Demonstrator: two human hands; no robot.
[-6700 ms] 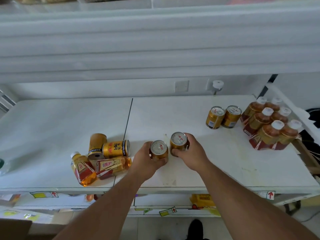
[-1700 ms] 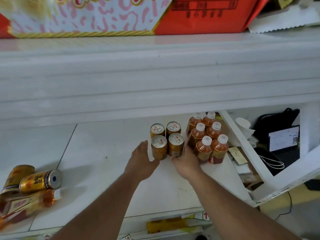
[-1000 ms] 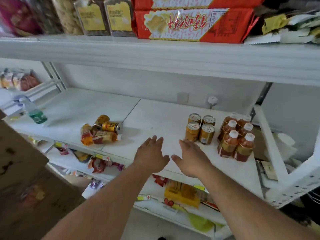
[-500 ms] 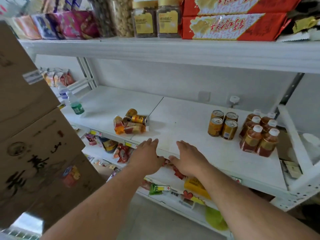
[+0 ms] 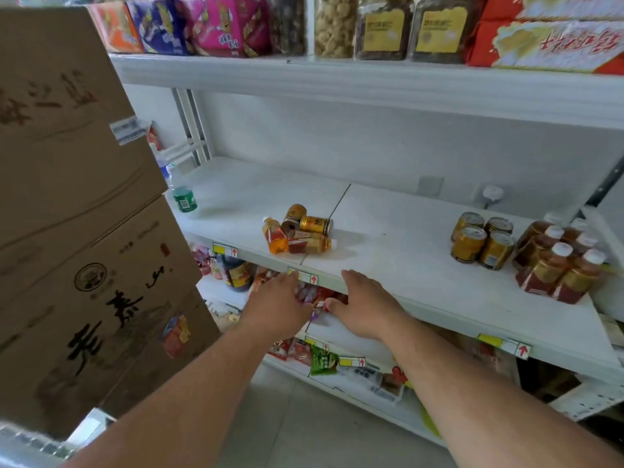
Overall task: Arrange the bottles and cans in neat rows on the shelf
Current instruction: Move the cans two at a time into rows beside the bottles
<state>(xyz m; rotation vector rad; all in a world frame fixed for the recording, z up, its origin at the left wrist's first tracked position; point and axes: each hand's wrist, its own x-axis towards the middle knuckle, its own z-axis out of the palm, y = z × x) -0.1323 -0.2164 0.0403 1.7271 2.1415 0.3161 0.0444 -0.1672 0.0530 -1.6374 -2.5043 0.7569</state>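
The fingertips of the left hand point(image 5: 277, 305) were hidden against the packets on the lower shelf point(image 5: 341, 336) beneath it, so contact could not be told. Left of that hand, the cardboard boxes point(image 5: 77, 211) were cut off by the picture's edge and hid most of a green-labelled bottle point(image 5: 184, 197). Far right of the right hand point(image 5: 363, 307), the rear bottles of the standing group point(image 5: 560, 258) were partly covered by the front ones. Labels on the toppled cans point(image 5: 305, 222) were too small to read.
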